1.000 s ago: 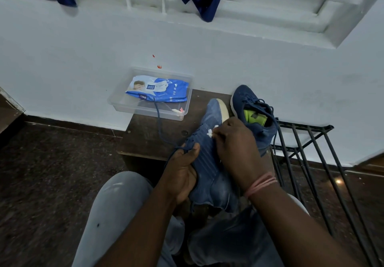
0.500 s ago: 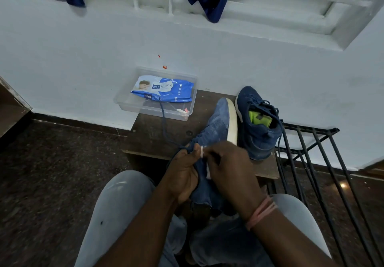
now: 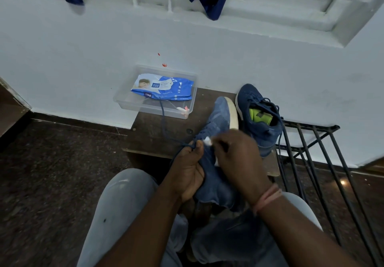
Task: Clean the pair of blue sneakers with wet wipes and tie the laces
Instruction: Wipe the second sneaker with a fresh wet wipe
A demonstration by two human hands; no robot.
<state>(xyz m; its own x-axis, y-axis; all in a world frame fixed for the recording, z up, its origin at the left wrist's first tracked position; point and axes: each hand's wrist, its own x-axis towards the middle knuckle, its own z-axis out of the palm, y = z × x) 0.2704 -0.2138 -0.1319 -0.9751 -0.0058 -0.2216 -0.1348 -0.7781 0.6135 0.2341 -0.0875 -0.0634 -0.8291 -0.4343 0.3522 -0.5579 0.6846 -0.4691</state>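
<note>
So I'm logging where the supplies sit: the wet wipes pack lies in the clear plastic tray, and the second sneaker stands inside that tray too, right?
Not quite. The wet wipes pack does lie in the clear plastic tray, but the second sneaker stands outside it, on the dark wooden stool to the tray's right, as the head view shows.

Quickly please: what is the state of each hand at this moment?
Left hand: closed, gripping the sneaker and pinching its lace.
Right hand: closed, holding a white wet wipe against the sneaker.
</note>
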